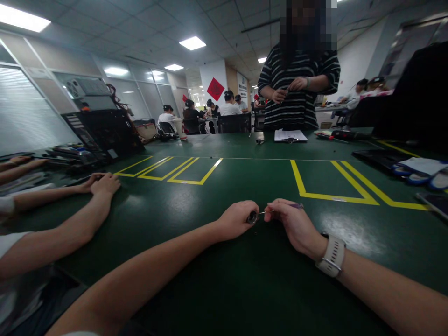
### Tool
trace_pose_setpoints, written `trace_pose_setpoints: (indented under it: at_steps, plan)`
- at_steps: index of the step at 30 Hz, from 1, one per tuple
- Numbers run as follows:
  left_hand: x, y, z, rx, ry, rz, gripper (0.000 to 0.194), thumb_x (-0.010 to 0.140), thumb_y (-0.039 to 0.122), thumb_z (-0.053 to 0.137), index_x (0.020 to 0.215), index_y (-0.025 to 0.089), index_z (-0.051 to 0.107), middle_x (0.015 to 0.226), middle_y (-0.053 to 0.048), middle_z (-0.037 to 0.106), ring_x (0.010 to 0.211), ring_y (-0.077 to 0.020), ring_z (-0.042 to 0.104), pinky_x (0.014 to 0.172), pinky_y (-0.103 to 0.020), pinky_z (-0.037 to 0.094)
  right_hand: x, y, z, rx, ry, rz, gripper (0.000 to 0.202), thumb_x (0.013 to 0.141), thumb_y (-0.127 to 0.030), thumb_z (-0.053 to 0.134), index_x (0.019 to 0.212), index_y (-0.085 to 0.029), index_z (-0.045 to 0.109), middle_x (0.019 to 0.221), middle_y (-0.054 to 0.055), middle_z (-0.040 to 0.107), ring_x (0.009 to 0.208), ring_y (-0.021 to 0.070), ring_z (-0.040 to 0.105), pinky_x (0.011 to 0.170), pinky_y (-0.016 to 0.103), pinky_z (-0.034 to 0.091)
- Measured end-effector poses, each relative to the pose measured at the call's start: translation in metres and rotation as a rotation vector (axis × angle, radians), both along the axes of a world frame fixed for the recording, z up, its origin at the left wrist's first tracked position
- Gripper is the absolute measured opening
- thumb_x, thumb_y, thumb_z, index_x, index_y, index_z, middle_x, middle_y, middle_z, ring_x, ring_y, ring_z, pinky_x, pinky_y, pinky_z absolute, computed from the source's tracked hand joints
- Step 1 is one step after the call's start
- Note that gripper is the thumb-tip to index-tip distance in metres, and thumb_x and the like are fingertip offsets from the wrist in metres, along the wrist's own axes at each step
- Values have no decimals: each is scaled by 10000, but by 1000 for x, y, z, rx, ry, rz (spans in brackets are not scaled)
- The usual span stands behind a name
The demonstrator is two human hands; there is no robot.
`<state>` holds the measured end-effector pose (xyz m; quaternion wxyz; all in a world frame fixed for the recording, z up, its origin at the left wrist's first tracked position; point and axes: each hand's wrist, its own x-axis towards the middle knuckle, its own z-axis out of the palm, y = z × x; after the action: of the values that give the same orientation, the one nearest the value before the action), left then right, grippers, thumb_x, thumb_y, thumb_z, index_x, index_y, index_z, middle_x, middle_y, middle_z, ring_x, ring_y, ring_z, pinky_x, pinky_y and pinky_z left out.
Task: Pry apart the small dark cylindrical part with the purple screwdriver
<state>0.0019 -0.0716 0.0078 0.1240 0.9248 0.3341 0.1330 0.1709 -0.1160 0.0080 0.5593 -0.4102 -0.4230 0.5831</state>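
- Green matting covers the worktable (245,280), which fills the lower half of the frame; yellow tape outlines (168,170) mark rectangles at centre left and centre right.
- My left hand (238,219), low in the centre, is closed on a small round metal part (252,217), pinched at the fingertips.
- My right hand (296,224), just right of centre, grips a thin purple-handled tool (292,206); its metal tip points left and meets the round part.
- Both hands rest on the matting, nearly touching each other.
- A white watch (332,256) sits on my right wrist.
- At the left edge, a co-worker's forearms lie on the table, with the hands (101,183) clasped together; I cannot tell whether they hold anything.
- At top centre, a person in a striped top (297,93) stands behind the far table edge, both hands raised together at chest height.
- White paper (290,135) lies on the table just in front of that person.
- A dark open equipment case (105,133) stands at the upper left.
- Seated people occupy the background, centre.
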Motion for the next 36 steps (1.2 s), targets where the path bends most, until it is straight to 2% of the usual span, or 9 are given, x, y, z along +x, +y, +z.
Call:
trace_pose_setpoints:
  at_steps: [9, 17, 28, 36]
  plan:
    - [0, -1, 2, 38, 28, -21, 96, 787, 150, 489, 881, 163, 506, 867, -36, 568, 791, -152, 530, 707, -266, 410, 0, 0, 1, 3, 14, -25, 160, 654, -268, 639, 533, -169, 608, 524, 2, 598, 559, 149, 550, 654, 319, 390]
    - [2, -2, 3, 49, 39, 62, 89, 783, 162, 515, 870, 170, 500, 849, -22, 558, 759, -144, 517, 661, -254, 392, 0, 0, -3, 36, -16, -39, 179, 685, -255, 601, 523, -179, 597, 498, -6, 576, 550, 150, 534, 644, 316, 374]
    - [3, 0, 2, -1, -6, 183, 112, 800, 275, 541, 839, 178, 503, 801, -7, 560, 710, -140, 510, 599, -251, 372, 0, -1, 0, 69, -38, -117, 175, 634, -247, 606, 476, -182, 567, 471, -14, 533, 491, 135, 490, 589, 308, 364]
    - [3, 2, 0, -16, -43, 234, 135, 789, 293, 556, 834, 176, 507, 801, -12, 561, 718, -148, 516, 596, -259, 372, 4, 3, -11, 110, -82, -101, 184, 696, -217, 591, 516, -187, 569, 506, -29, 529, 501, 126, 486, 583, 298, 365]
